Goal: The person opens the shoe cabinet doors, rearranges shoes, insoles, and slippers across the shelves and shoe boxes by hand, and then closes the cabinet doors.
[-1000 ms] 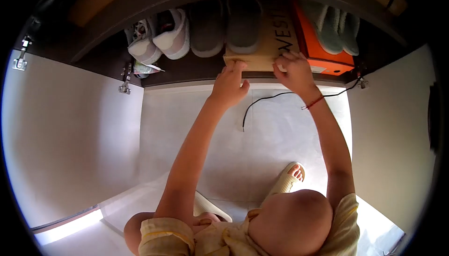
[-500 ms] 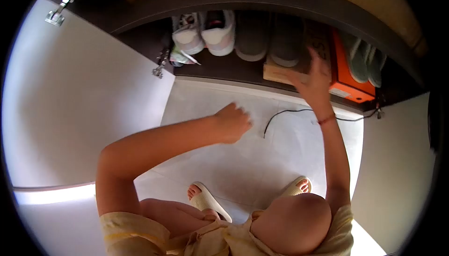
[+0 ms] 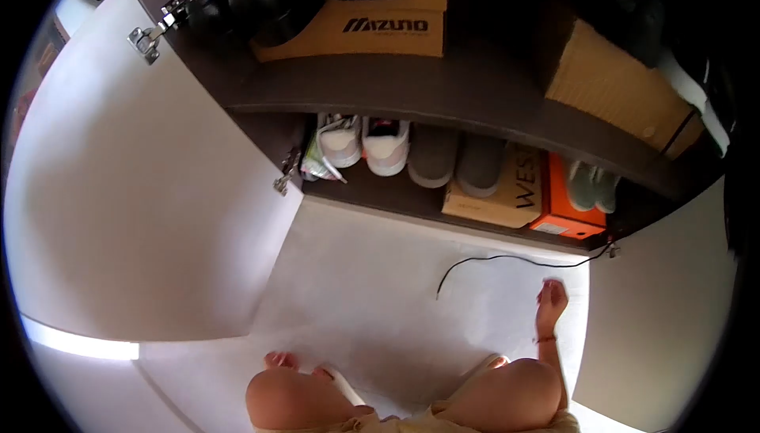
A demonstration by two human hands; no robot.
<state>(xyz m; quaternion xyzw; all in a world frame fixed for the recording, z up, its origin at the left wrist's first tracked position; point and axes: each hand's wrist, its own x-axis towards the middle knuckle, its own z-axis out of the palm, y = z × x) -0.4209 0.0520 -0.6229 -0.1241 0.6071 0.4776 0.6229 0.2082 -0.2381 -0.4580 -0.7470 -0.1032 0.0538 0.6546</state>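
My right hand point(image 3: 552, 296) is over the floor beside the right cabinet door, just below a thin black cord point(image 3: 507, 257). Its fingers are curled in, and no object shows in them. Beyond my left knee, part of my left hand point(image 3: 282, 360) shows with fingers bent, holding nothing that I can see. On the low shelf stand white sneakers point(image 3: 385, 152), dark grey slippers point(image 3: 433, 156), a brown cardboard box point(image 3: 500, 202), an orange shoe box point(image 3: 571, 219) and grey-green shoes point(image 3: 592, 188). Neither hand touches them.
The left cabinet door point(image 3: 142, 195) and right door point(image 3: 657, 298) stand swung out on either side. On the upper shelf point(image 3: 380, 89) are a Mizuno box point(image 3: 388, 29), black shoes point(image 3: 277, 5) and another cardboard box point(image 3: 625, 85). Grey floor point(image 3: 372, 282) lies before the cabinet.
My right hand has drawn back from the boxes on the low shelf and its fingers have curled. My left hand has dropped back beside my knee. The view now takes in the upper shelf.
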